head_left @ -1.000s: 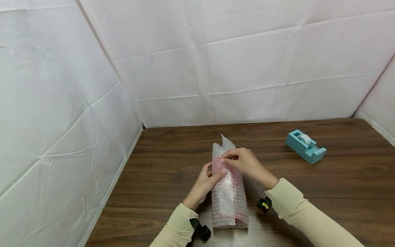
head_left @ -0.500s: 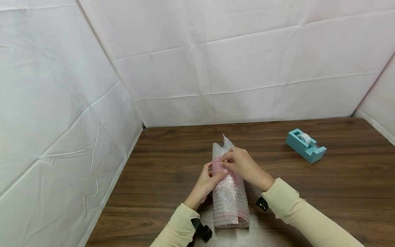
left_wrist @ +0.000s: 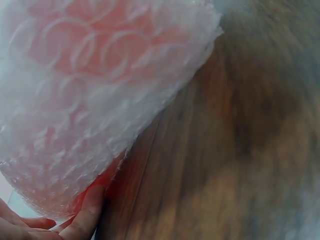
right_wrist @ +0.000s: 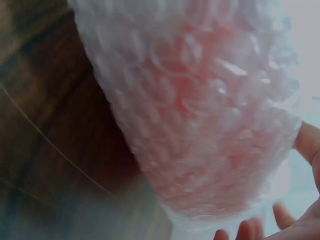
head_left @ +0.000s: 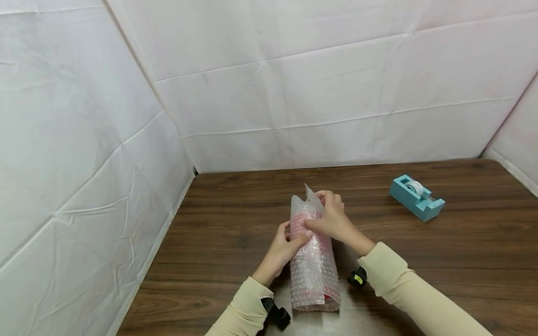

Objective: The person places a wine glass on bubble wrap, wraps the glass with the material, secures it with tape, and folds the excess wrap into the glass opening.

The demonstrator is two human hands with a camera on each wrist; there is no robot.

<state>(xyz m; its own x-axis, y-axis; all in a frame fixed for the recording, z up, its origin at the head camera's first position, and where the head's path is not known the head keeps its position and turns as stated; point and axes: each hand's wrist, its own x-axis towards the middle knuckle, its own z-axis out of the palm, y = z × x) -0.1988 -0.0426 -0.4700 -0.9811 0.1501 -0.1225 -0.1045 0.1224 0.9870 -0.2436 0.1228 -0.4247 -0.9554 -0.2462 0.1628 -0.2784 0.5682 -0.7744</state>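
A roll of bubble wrap [head_left: 313, 275] lies lengthwise in front of me, with something pink-red showing through its layers. What is inside is blurred by the bubbles. My left hand [head_left: 277, 249] grips the roll's left side, thumb on top and fingers round the edge. In the left wrist view, fingers [left_wrist: 89, 212] touch a red strip under the wrap's edge. My right hand [head_left: 336, 224] holds the upper right side, thumb on top and fingers at the far edge by a torn, pointed flap [head_left: 310, 192]. The right wrist view shows that hand's fingertips [right_wrist: 252, 229] close to the wrap's end.
A light blue tape dispenser [head_left: 416, 198] with a roll of tape stands at the right on the dark wooden table [head_left: 218, 233]. White cloth walls [head_left: 294, 93] close off the back and sides. A pale shiny patch [head_left: 315, 326] lies at the front below the roll.
My right hand has gone from pinching at the wrap's top surface to spreading over its upper right side, its fingers reaching farther away. The left hand keeps its grip; the roll has barely shifted.
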